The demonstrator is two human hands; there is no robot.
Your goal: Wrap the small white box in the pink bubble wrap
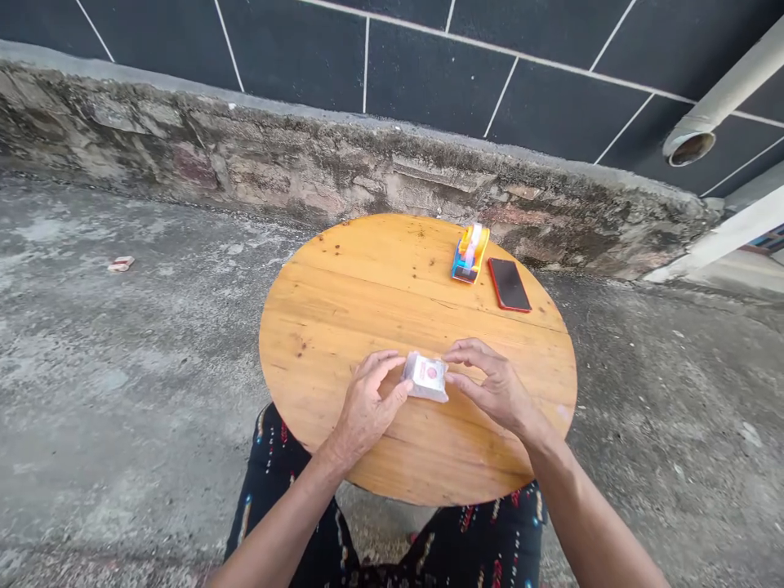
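A small box-shaped packet (429,374) in clear wrapping, with a white label bearing red print, lies on the round wooden table (343,294). My left hand (375,396) holds its left end, the thumb on the near corner and the fingers along the far side. On the other side, my right hand (487,380) is curved with thumb and forefinger apart, their tips at or just beside the packet's right edge. Whether those tips press on it I cannot tell.
Toward the table's far right stand a yellow and blue tape dispenser (470,255) and a phone (510,285) with a red edge. Behind runs a stone wall base (275,167) below dark tiles. A crumpled pack (121,264) lies on the concrete floor (153,367).
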